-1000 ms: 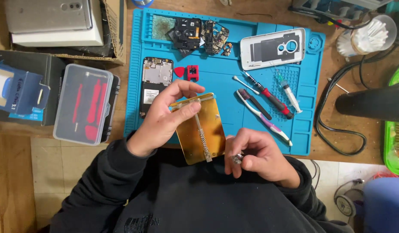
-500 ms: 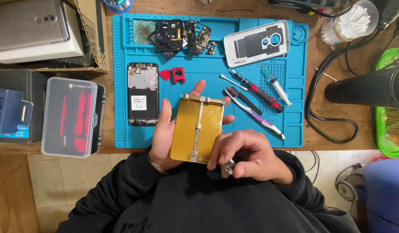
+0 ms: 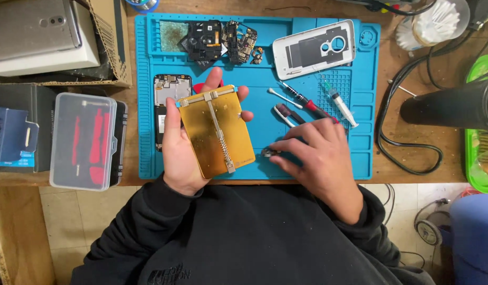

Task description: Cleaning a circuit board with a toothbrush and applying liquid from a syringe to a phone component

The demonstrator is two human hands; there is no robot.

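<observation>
Left hand (image 3: 179,153) clamped on gold board holder (image 3: 217,132), right hand (image 3: 317,153) pinching small part (image 3: 268,153) on blue mat (image 3: 360,105): risks dropping either into loose tools.

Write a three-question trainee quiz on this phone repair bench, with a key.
1. True or false: the left hand holds the gold holder plate above the blue mat.
2. Which lies at the right hand's fingers? A) a small dark part B) the syringe C) the white back cover
3. Fill in: the clear plastic case with red tools lies to the ____ of the mat.

Key: 1 true. 2 A. 3 left.
</observation>
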